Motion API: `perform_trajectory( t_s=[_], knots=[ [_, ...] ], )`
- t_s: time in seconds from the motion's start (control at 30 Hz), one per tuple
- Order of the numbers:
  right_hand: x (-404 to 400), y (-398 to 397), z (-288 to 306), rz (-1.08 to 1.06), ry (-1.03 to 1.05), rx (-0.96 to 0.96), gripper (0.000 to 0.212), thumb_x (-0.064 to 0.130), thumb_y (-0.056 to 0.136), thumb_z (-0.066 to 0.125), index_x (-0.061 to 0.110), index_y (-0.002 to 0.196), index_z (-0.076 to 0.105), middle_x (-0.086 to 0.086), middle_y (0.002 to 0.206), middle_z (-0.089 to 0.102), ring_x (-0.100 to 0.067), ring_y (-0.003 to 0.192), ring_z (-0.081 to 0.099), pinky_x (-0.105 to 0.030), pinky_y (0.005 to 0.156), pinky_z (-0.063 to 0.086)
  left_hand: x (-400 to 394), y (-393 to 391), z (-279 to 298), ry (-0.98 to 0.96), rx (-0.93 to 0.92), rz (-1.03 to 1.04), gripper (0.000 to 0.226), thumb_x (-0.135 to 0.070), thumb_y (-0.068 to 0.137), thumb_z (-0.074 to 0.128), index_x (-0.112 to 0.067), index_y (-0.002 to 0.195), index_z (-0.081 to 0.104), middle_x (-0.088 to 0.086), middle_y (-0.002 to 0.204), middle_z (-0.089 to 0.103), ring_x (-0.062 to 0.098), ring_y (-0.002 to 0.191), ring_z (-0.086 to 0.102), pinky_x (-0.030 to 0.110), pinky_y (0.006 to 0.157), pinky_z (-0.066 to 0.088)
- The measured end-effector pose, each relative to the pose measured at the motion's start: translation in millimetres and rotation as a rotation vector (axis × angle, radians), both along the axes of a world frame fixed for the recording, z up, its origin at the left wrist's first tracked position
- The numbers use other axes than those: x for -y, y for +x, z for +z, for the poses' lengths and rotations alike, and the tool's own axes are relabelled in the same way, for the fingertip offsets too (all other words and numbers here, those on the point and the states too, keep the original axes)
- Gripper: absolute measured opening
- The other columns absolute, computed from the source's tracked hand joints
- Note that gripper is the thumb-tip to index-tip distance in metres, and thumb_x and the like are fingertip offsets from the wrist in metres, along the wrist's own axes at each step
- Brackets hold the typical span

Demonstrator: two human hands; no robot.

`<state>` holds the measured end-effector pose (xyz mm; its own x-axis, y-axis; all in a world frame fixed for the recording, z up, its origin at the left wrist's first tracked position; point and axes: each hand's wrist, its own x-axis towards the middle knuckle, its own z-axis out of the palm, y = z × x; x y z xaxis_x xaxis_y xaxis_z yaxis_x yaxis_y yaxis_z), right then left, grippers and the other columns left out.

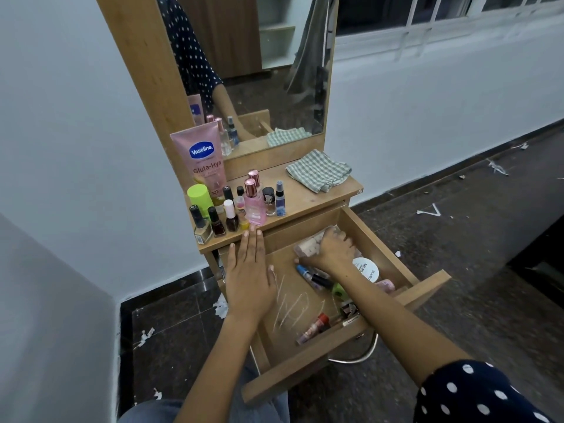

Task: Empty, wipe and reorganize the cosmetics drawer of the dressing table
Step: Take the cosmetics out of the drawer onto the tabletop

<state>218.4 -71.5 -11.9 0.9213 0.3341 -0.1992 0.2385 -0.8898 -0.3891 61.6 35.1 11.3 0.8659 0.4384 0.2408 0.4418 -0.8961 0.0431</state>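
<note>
Gripping clear pouch (311, 244): right hand (334, 250) | left hand (248, 277) flat, spread | bottles (241, 206) crowd tabletop

Green-checked cloth (319, 173), pink lotion tube (201, 157)

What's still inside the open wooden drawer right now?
Inside the open wooden drawer: a clear plastic pouch gripped by the right hand, a white round lid, a blue-capped tube and a red-capped tube. The forearm covers other items.
</note>
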Motion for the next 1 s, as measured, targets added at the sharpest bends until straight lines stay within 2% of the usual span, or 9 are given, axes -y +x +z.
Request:
perform_trajectory(
  t_s=[0.17,0.33,0.67,0.8,0.9,1.0],
  knots=[
    [-3.8,-10.5,-1.8,0.066,-0.028,0.02,0.111,0.075,0.055,0.07,0.011,0.135,0.028,-0.02,0.131,0.043,-0.037,0.122,0.042,-0.048,0.102,0.036,3.3,-1.2,4.9,-0.011,-0.004,0.005,0.067,-0.037,0.098,0.026,-0.009,0.151,-0.004,0.008,0.159,-0.006,0.019,0.146,-0.008,0.037,0.113,-0.013],
    [-8.1,-19.7,-3.7,0.044,-0.039,-0.025,0.118,0.074,0.052,0.072,0.015,0.138,0.019,-0.018,0.137,0.033,-0.039,0.129,0.034,-0.054,0.106,0.029,3.9,-2.6,7.9,-0.015,-0.016,0.003,0.067,-0.037,0.098,0.026,-0.008,0.151,-0.003,0.008,0.159,-0.006,0.018,0.146,-0.008,0.038,0.116,-0.01],
    [-9.3,-18.0,1.2,0.038,-0.011,0.014,0.104,0.075,0.05,0.071,0.014,0.125,0.035,-0.017,0.127,0.045,-0.037,0.119,0.043,-0.052,0.098,0.036,3.8,-2.3,8.6,-0.017,-0.027,0.006,0.067,-0.038,0.099,0.023,-0.009,0.151,-0.006,0.007,0.159,-0.008,0.018,0.145,-0.011,0.037,0.115,-0.011],
    [-1.1,-23.1,16.4,0.063,0.066,0.03,0.096,0.078,0.049,0.068,0.018,0.117,0.037,-0.013,0.122,0.047,-0.035,0.117,0.045,-0.05,0.098,0.037,3.0,-2.6,7.8,-0.01,-0.024,0.005,0.067,-0.039,0.098,0.024,-0.009,0.151,-0.006,0.007,0.159,-0.009,0.018,0.145,-0.011,0.037,0.114,-0.013],
    [6.0,-26.3,35.4,0.072,0.122,0.06,0.094,0.076,0.051,0.07,0.02,0.12,0.037,-0.011,0.123,0.046,-0.032,0.116,0.045,-0.046,0.095,0.036,2.1,-2.6,6.6,-0.023,-0.014,-0.002,0.067,-0.038,0.098,0.027,-0.009,0.151,-0.003,0.007,0.159,-0.006,0.018,0.146,-0.009,0.037,0.113,-0.013],
    [12.8,-25.5,58.3,0.134,0.093,0.155,0.101,0.076,0.048,0.07,0.021,0.125,0.037,-0.01,0.125,0.046,-0.031,0.114,0.046,-0.046,0.093,0.037,1.8,-1.5,6.5,-0.032,0.012,-0.011,0.067,-0.038,0.098,0.028,-0.009,0.151,-0.001,0.007,0.159,-0.003,0.018,0.146,-0.007,0.036,0.112,-0.013]
  ],
)
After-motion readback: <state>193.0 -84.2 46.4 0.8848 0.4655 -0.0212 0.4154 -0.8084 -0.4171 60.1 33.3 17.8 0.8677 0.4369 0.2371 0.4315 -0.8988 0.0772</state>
